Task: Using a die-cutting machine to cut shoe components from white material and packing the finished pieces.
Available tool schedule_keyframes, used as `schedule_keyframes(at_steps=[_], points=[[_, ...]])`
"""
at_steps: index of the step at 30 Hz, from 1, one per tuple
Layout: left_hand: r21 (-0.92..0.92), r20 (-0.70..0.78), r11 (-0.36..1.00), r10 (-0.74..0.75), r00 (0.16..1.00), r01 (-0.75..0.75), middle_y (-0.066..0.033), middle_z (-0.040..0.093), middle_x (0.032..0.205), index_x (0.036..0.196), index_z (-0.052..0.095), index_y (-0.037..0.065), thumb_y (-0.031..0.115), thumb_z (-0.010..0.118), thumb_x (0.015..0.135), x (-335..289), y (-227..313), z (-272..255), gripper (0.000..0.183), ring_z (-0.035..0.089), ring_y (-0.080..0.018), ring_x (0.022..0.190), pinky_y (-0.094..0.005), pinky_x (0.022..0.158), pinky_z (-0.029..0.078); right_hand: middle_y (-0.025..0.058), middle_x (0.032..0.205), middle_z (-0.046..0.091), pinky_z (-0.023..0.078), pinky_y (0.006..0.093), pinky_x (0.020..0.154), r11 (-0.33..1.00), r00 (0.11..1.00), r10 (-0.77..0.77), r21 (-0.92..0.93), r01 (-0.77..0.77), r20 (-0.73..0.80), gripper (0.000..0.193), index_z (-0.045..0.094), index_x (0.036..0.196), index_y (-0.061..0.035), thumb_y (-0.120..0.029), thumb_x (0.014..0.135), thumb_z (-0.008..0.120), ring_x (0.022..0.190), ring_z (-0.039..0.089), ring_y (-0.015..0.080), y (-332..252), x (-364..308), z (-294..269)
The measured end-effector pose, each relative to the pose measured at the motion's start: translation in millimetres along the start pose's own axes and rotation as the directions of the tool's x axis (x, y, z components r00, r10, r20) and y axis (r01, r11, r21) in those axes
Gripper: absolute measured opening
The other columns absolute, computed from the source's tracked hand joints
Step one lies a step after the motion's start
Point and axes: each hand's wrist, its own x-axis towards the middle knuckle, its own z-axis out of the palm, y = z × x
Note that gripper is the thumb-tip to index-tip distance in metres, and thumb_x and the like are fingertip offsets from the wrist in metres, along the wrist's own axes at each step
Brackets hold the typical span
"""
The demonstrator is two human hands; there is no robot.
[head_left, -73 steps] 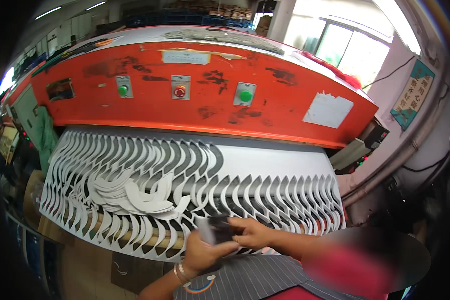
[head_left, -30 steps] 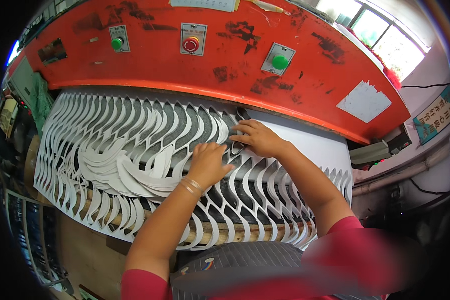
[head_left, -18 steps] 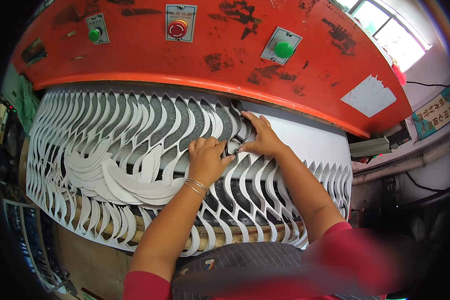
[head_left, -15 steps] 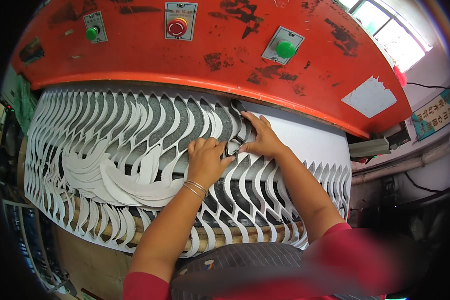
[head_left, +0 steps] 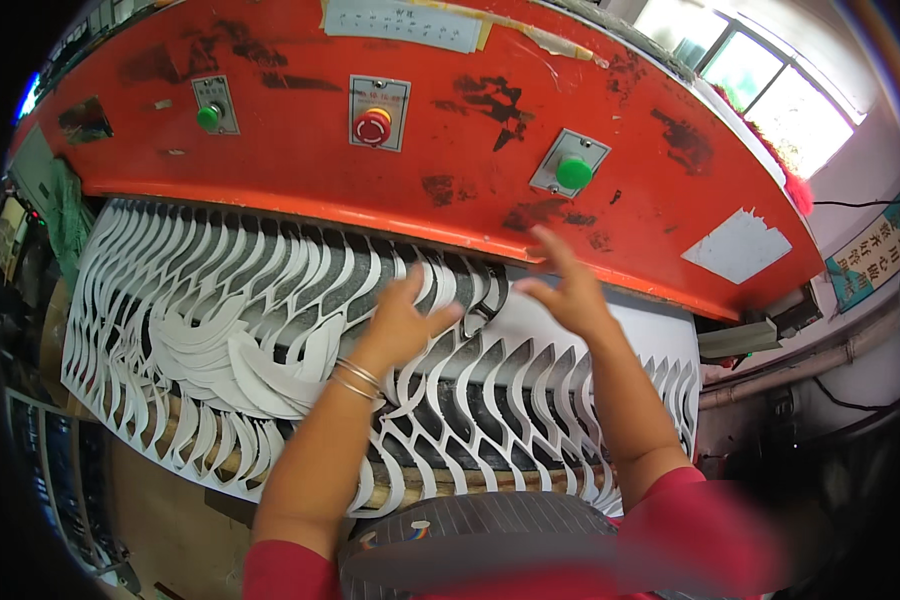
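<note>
A dark curved cutting die (head_left: 491, 304) stands on a white sheet (head_left: 530, 318), at the edge of its uncut part. My left hand (head_left: 398, 325) is left of the die, fingers apart and holding nothing. To the die's right, my right hand (head_left: 573, 295) is raised near the red machine's lower edge, its fingers spread and also holding nothing. Rows of curved openings run across the sheet, leaving thin wavy strips. A loose pile of white crescent-shaped cut pieces (head_left: 265, 382) lies on the sheet left of my left forearm.
Beyond the sheet rises a red machine front (head_left: 300, 130). It carries a red stop button (head_left: 372, 127), a left green button (head_left: 208, 118) and a right green button (head_left: 574, 172). At the right wall runs a pipe (head_left: 780, 372). A dark rack (head_left: 65, 470) stands lower left.
Both hands have let go of the cutting die and lifted away from it, the right one moving right toward the machine. The view has tilted up, showing more of the red front.
</note>
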Motion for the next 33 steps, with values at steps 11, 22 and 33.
schedule_keyframes(at_steps=[11, 22, 33], points=[[0.260, -0.907, 0.965, 0.228, 0.354, 0.045, -0.0250, 0.026, 0.146, 0.140, 0.025, -0.008, 0.020, 0.060, 0.085, -3, -12, -224, 0.070, 0.026, -0.0334, 0.137, -0.0373, 0.111, 0.021, 0.0005, 0.055, 0.052, 0.038, 0.0210, 0.044, 0.940, 0.843, 0.065, 0.317, 0.129, -0.535, 0.025, 0.050, 0.095, -0.0013, -0.013, 0.083, 0.069, 0.048, 0.048, 0.0046, -89, 5, -22], [0.323, -0.281, 0.945, 0.149, 0.948, -0.053, -0.0098, 0.063, 0.094, 0.110, 0.060, 0.004, 0.015, 0.063, 0.083, -137, 34, -158, 0.030, 0.060, -0.0206, 0.089, -0.0336, 0.079, 0.048, 0.0069, 0.079, 0.059, 0.047, 0.0259, 0.063, 0.829, 0.978, 0.046, 0.554, 0.076, -0.202, 0.051, 0.042, 0.124, -0.0007, -0.014, 0.082, 0.068, 0.069, 0.057, 0.0115, -118, -77, -34], [0.567, 0.011, 0.773, 0.336, 0.942, -0.283, -0.0075, 0.058, 0.070, 0.066, 0.065, 0.008, 0.022, 0.063, 0.076, -261, 31, -48, 0.017, 0.056, -0.0291, 0.068, -0.0415, 0.066, 0.042, 0.0146, 0.113, 0.052, 0.041, 0.0375, 0.096, 0.897, 0.808, 0.046, -0.380, 0.225, 0.587, 0.088, 0.038, 0.132, -0.0012, -0.030, 0.061, 0.081, 0.116, 0.043, 0.0315, -138, -265, 17]])
